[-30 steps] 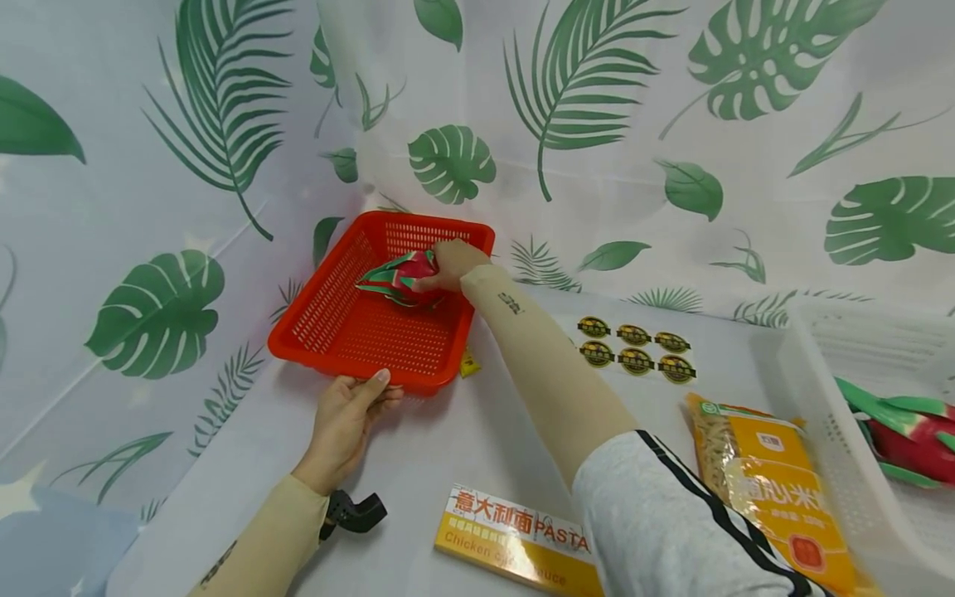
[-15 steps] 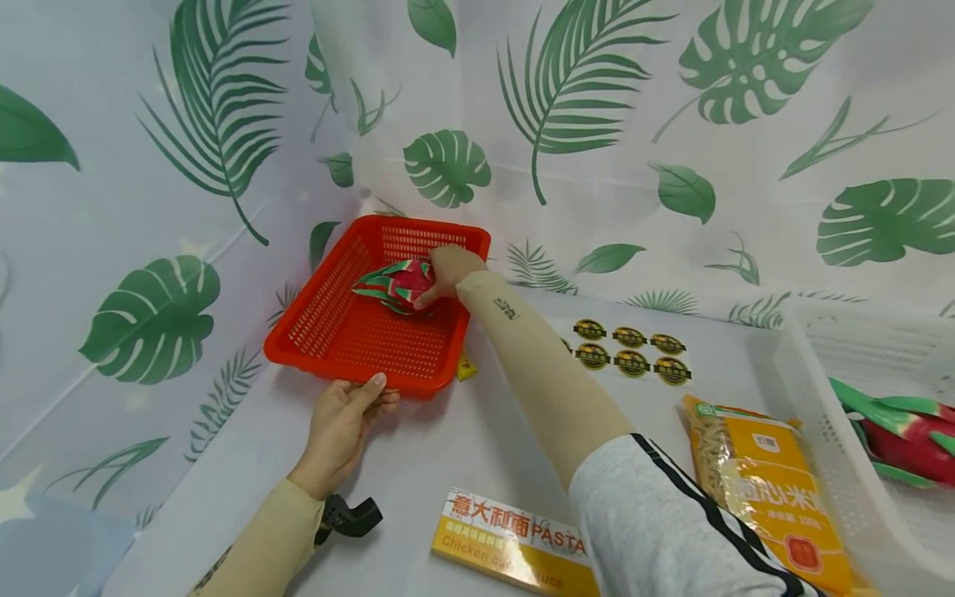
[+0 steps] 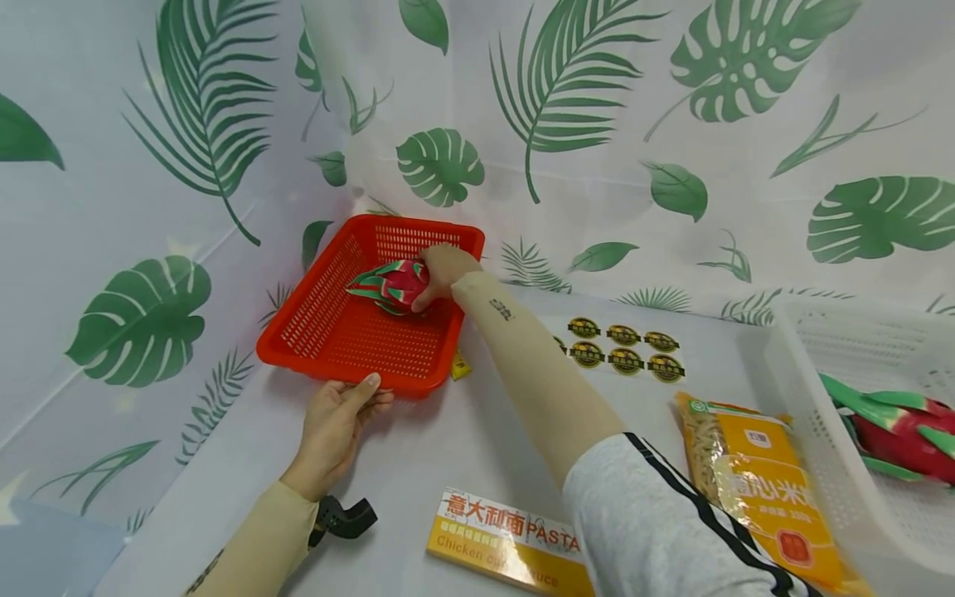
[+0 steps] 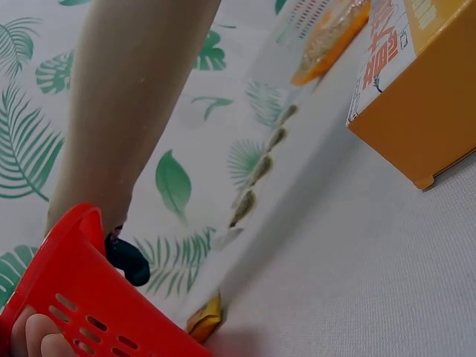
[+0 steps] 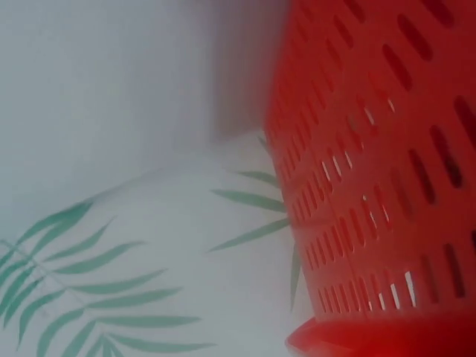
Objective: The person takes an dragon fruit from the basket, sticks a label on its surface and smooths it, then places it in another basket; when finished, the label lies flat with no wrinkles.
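The red perforated basket stands in the corner against the leaf-print wall. My left hand grips its near rim, thumb on top; fingertips show at the basket's edge in the left wrist view. Inside, my right hand holds a dragon fruit by its right end, its green leaf tips pointing left. That hand's far fingers are hidden behind the fruit. The right wrist view is filled by the basket's slotted wall, with neither hand nor fruit visible.
A yellow pasta box lies in front, a yellow pasta bag to the right. Beyond it, a white basket holds another dragon fruit. Several round black-and-gold stickers lie midway. A small yellow packet sits beside the red basket.
The dragon fruit has turned slightly, and my right hand has shifted a little toward me with it. My left hand keeps its grip on the rim. The head view has drifted slightly.
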Action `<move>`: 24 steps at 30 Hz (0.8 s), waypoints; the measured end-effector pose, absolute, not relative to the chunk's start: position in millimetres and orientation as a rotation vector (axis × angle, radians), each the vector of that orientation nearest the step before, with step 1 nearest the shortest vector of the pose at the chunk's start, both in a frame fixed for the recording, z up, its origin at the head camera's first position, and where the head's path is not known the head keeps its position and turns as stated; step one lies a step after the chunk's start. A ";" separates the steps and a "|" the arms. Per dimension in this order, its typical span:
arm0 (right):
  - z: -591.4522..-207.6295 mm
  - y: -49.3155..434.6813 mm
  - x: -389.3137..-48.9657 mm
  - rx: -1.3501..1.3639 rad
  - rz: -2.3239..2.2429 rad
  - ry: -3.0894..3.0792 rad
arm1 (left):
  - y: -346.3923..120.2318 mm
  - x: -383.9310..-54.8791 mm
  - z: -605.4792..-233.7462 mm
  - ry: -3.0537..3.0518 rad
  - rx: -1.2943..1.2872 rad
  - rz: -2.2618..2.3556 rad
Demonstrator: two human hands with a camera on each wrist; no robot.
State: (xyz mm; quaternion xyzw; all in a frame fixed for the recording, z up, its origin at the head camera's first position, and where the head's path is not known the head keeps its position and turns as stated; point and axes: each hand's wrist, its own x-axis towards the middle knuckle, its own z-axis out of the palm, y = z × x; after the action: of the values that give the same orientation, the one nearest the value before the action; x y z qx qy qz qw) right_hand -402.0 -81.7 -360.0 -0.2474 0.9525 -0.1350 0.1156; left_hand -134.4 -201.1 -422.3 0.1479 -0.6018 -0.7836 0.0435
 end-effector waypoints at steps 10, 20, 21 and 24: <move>-348.2 -78.5 -392.9 -0.809 -0.488 2.870 | -202.2 -133.8 -422.1 -1.871 0.438 -2.394; -307.9 -51.4 -360.3 -0.923 -0.566 2.896 | -199.7 -129.8 -416.3 -1.856 0.452 -2.423; -305.0 -47.4 -357.5 -0.923 -0.566 2.894 | -199.2 -129.5 -416.1 -1.849 0.457 -2.431; -298.2 -34.8 -351.1 -0.914 -0.560 2.894 | -197.5 -128.4 -415.9 -1.839 0.464 -2.447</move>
State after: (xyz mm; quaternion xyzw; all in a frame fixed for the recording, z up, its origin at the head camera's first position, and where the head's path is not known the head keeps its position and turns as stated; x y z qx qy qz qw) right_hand -351.1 -34.8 -298.2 -0.2960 0.9374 -0.1814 0.0279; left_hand -128.4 -197.5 -415.9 0.1497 -0.5939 -0.7902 0.0228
